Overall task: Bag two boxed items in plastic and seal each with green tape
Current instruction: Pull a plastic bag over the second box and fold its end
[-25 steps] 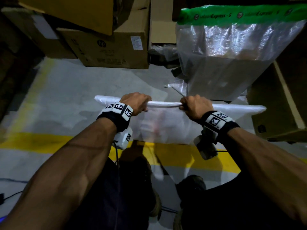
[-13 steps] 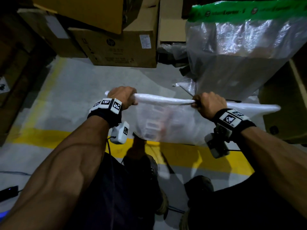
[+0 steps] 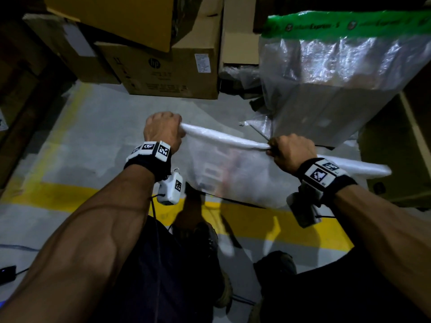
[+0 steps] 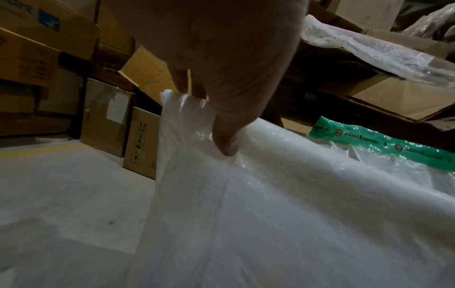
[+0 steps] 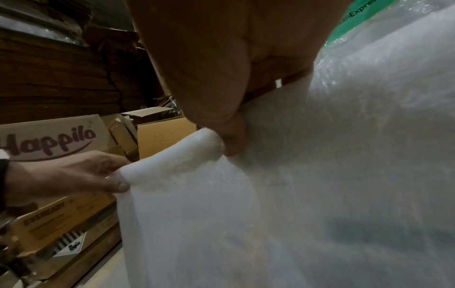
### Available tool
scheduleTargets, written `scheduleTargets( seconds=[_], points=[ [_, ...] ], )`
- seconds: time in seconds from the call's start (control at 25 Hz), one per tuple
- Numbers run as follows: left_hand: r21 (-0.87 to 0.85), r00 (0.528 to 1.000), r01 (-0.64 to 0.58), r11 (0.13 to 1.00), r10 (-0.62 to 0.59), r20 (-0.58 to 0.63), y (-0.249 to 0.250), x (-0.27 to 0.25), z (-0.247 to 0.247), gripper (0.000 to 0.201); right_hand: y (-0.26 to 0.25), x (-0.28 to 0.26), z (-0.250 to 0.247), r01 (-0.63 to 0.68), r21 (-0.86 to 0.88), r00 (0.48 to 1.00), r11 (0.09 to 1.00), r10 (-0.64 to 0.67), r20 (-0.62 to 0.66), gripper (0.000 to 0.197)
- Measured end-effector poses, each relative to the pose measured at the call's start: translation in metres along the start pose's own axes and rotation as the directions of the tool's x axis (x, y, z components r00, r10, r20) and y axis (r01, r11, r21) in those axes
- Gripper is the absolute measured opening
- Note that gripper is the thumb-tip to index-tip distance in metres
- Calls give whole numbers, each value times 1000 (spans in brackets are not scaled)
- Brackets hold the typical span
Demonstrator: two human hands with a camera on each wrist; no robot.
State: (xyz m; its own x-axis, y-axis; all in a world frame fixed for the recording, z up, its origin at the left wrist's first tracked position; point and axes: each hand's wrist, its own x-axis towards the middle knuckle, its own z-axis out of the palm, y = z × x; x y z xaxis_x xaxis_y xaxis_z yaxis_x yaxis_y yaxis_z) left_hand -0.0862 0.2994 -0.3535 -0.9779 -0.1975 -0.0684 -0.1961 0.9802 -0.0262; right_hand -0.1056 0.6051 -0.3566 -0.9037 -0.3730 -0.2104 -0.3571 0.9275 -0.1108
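Observation:
A milky plastic bag (image 3: 235,173) hangs in front of me with a boxed item faintly showing inside. Its top edge is rolled into a tight band (image 3: 224,138). My left hand (image 3: 163,131) grips the band's left end, thumb and fingers curled round it (image 4: 224,144). My right hand (image 3: 291,150) grips the band further right (image 5: 229,144). Behind, at the right, stands another bagged box (image 3: 331,85) with green printed tape (image 3: 349,23) across its top. The same green tape (image 4: 384,144) shows in the left wrist view.
Stacked cardboard boxes (image 3: 168,71) close off the far side, and an open carton (image 3: 401,145) stands at the right. More cartons (image 5: 61,140) line the left. A yellow floor stripe (image 3: 65,197) crosses the grey concrete under the bag. A small black device with cable (image 3: 8,273) lies at the lower left.
My left hand has slid left along the rolled band to its end, widening the gap between my hands. The band now slopes down towards the right.

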Motion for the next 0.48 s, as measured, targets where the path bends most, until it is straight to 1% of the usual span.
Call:
scheduleTargets(
  seconds=[0.08,0.16,0.24,0.36,0.48],
  points=[
    [-83,995,37,996,-44,-85,6,-2,-4,44,-2,0,0,-23,5,999,1000,23,-24,20],
    [-168,990,70,983,-90,-113,17,-4,-12,43,-1,-2,-1,-82,30,996,996,83,-28,21],
    [-264,987,110,958,-136,-81,26,-4,-18,34,-1,-2,-2,-140,48,990,989,142,-22,22],
    [-404,978,174,898,-204,-32,35,-1,-25,24,-5,4,-10,-218,68,976,973,218,12,28],
    [-538,973,222,814,-218,71,40,1,-30,18,-12,11,-22,-328,128,945,936,323,60,31]
  ],
)
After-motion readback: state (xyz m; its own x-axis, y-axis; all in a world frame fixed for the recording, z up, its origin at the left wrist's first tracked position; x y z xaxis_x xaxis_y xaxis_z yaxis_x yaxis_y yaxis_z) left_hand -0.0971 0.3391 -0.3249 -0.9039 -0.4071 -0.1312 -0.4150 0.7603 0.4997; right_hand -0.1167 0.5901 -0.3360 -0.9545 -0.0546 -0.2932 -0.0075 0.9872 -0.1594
